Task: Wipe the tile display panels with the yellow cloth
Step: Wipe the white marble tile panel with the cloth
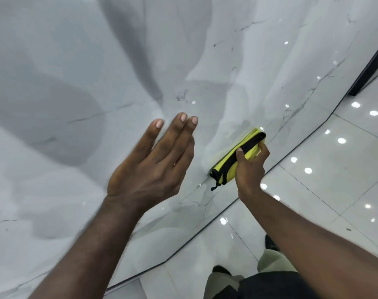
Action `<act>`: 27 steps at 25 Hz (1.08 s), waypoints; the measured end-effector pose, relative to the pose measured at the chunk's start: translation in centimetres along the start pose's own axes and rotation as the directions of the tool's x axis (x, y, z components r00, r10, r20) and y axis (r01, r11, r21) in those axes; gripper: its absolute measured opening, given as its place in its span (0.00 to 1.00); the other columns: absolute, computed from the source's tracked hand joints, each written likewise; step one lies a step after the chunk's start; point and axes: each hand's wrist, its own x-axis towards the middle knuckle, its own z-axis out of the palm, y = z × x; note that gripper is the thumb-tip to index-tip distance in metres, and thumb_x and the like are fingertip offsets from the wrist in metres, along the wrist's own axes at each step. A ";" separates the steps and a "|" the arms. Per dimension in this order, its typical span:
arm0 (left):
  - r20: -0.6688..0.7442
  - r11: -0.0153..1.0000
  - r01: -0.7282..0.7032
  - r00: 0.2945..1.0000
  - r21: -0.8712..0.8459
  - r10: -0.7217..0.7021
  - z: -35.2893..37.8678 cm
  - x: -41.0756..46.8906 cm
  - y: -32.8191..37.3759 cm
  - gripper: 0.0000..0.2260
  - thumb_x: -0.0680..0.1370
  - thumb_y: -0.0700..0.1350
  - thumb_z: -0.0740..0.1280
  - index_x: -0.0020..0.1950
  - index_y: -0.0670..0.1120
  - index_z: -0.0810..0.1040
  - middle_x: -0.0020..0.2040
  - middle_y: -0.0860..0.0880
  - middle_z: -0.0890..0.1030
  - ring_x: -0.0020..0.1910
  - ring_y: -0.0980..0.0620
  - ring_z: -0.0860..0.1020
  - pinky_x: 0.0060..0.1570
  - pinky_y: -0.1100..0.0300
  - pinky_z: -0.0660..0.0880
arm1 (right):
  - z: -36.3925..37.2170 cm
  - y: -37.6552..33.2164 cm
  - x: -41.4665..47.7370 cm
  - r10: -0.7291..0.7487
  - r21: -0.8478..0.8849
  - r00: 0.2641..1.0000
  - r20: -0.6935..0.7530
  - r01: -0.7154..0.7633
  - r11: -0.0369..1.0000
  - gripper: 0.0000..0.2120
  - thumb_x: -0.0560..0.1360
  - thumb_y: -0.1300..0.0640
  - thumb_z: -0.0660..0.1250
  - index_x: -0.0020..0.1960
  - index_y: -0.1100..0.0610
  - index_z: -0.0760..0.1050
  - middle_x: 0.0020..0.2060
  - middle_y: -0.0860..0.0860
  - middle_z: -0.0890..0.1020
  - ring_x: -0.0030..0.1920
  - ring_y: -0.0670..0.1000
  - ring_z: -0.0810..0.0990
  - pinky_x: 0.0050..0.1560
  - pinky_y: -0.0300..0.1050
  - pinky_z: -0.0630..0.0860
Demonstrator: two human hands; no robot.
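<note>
At the bottom of the frame, right of centre, a pale trouser leg [270, 262] and a dark shoe [220, 269] are seen on the glossy floor [334, 180]. Two bare forearms are stretched up from the lower edge. The left hand [153, 167], at the centre of the frame, is held flat with its fingers straight and close together, and nothing is held in it; whether the surface beyond is touched by it cannot be told. To its right, the right hand [250, 167] is curled round the folded yellow cloth [228, 170], with the thumb laid on the cloth's black trim. The cloth is pressed against the tile display panel [97, 83] close to the panel's lower edge, right of centre. The panel, white marble with thin grey veins, is spread over the left and upper parts of the frame, and soft grey reflections are carried on it. At the upper right, a dark frame [369, 70] is seen beside the panel.
</note>
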 end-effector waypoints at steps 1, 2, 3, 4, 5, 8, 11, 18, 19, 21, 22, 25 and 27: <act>-0.003 1.000 0.000 1.000 0.013 0.000 0.0 0.0 0.0 0.19 0.80 0.43 0.68 0.70 0.40 0.82 0.80 0.39 0.73 0.81 0.41 0.71 0.80 0.41 0.66 | -0.1 0.4 0.1 -0.057 -0.020 0.998 -0.006 0.057 0.998 0.29 0.84 0.50 0.68 0.81 0.44 0.59 0.65 0.48 0.78 0.55 0.50 0.80 0.56 0.45 0.74; -0.007 1.000 0.002 1.000 0.023 -0.002 0.0 0.0 0.1 0.18 0.81 0.43 0.68 0.70 0.40 0.82 0.80 0.39 0.73 0.80 0.42 0.71 0.80 0.42 0.67 | -0.2 0.4 0.3 -0.075 -0.025 0.997 0.006 0.076 0.997 0.30 0.84 0.50 0.68 0.81 0.45 0.58 0.66 0.48 0.77 0.56 0.51 0.80 0.57 0.45 0.73; -0.011 1.000 0.005 1.000 0.028 -0.005 -0.1 0.0 0.1 0.18 0.81 0.44 0.68 0.69 0.41 0.82 0.80 0.40 0.73 0.80 0.42 0.71 0.80 0.42 0.67 | -0.2 0.3 0.8 -0.043 -0.019 0.999 0.016 0.043 0.999 0.29 0.84 0.50 0.68 0.80 0.45 0.58 0.67 0.49 0.77 0.56 0.51 0.80 0.57 0.45 0.73; -0.012 0.999 0.006 1.000 0.032 -0.006 -0.2 0.0 0.2 0.18 0.81 0.44 0.68 0.69 0.41 0.83 0.80 0.40 0.73 0.80 0.42 0.71 0.79 0.42 0.68 | -0.2 -0.1 1.1 0.013 -0.002 1.000 0.013 -0.013 1.000 0.29 0.84 0.50 0.67 0.80 0.45 0.58 0.66 0.51 0.78 0.55 0.52 0.80 0.54 0.46 0.74; -0.011 0.999 0.005 1.000 0.038 -0.005 -0.2 0.0 0.2 0.17 0.81 0.44 0.68 0.69 0.41 0.83 0.80 0.40 0.73 0.80 0.42 0.71 0.79 0.42 0.68 | -0.2 -0.5 1.0 0.044 0.003 0.999 0.000 -0.044 0.999 0.28 0.83 0.50 0.68 0.79 0.45 0.59 0.65 0.53 0.79 0.54 0.51 0.80 0.53 0.46 0.74; -0.009 0.999 -0.004 1.000 0.037 0.004 -0.1 0.1 0.1 0.17 0.81 0.44 0.68 0.69 0.41 0.82 0.80 0.40 0.73 0.80 0.42 0.71 0.79 0.42 0.67 | 0.0 -0.6 1.6 -0.110 -0.042 0.993 -0.031 0.108 0.993 0.30 0.82 0.46 0.69 0.79 0.43 0.58 0.71 0.52 0.77 0.66 0.53 0.79 0.64 0.48 0.74; -0.008 0.999 -0.008 1.000 0.043 0.009 -0.2 0.1 0.3 0.17 0.81 0.44 0.68 0.69 0.41 0.82 0.80 0.40 0.73 0.80 0.42 0.71 0.79 0.41 0.67 | 0.2 -1.3 1.6 0.033 -0.026 0.999 -0.007 -0.033 0.999 0.29 0.84 0.49 0.66 0.80 0.45 0.56 0.69 0.54 0.77 0.60 0.53 0.79 0.59 0.49 0.75; 0.041 0.999 0.035 0.999 -0.009 -0.035 -0.5 -0.1 0.1 0.20 0.83 0.44 0.64 0.74 0.40 0.78 0.83 0.40 0.68 0.83 0.42 0.66 0.84 0.40 0.57 | 0.4 -6.1 0.7 -0.087 0.089 0.993 -0.074 0.093 0.992 0.30 0.84 0.49 0.65 0.81 0.44 0.56 0.70 0.52 0.76 0.65 0.53 0.78 0.65 0.52 0.76; 0.055 0.995 0.089 0.995 -0.037 -0.087 -0.9 0.1 0.2 0.23 0.82 0.44 0.65 0.77 0.40 0.77 0.84 0.40 0.67 0.84 0.42 0.65 0.85 0.40 0.53 | 0.3 -7.5 0.4 -0.093 0.093 0.992 -0.085 0.101 0.991 0.30 0.84 0.51 0.65 0.82 0.44 0.56 0.71 0.51 0.75 0.64 0.52 0.77 0.66 0.50 0.75; 0.081 0.964 0.247 0.967 -0.095 -0.240 -1.9 0.5 0.3 0.28 0.81 0.46 0.65 0.81 0.40 0.72 0.86 0.41 0.64 0.85 0.42 0.61 0.85 0.39 0.48 | 0.0 -10.4 -1.9 -0.422 0.016 0.902 -0.088 0.425 0.905 0.31 0.83 0.54 0.66 0.82 0.46 0.58 0.72 0.46 0.70 0.69 0.47 0.71 0.71 0.42 0.69; 0.089 0.946 0.310 0.949 -0.098 -0.302 -2.5 0.6 0.2 0.30 0.82 0.48 0.64 0.83 0.39 0.69 0.86 0.41 0.62 0.86 0.42 0.60 0.85 0.38 0.46 | -0.4 -11.7 -2.8 -0.561 -0.012 0.822 -0.095 0.562 0.827 0.31 0.82 0.55 0.68 0.81 0.46 0.59 0.72 0.43 0.69 0.71 0.44 0.69 0.72 0.36 0.65; 0.067 0.918 0.389 0.921 -0.075 -0.385 -4.2 0.9 -1.0 0.32 0.83 0.50 0.63 0.86 0.40 0.64 0.87 0.41 0.59 0.87 0.42 0.57 0.85 0.36 0.42 | -0.7 -15.8 -2.6 -0.543 0.048 0.826 -0.154 0.555 0.831 0.30 0.80 0.56 0.68 0.78 0.42 0.62 0.69 0.43 0.73 0.69 0.46 0.75 0.72 0.40 0.70; 0.027 0.906 0.414 0.910 -0.084 -0.413 -4.9 1.0 -2.0 0.31 0.83 0.49 0.63 0.84 0.40 0.67 0.87 0.41 0.58 0.87 0.41 0.56 0.84 0.35 0.43 | -0.6 -17.3 -4.4 -0.525 0.053 0.840 -0.134 0.536 0.843 0.31 0.80 0.56 0.68 0.78 0.41 0.62 0.70 0.43 0.74 0.69 0.49 0.76 0.73 0.49 0.72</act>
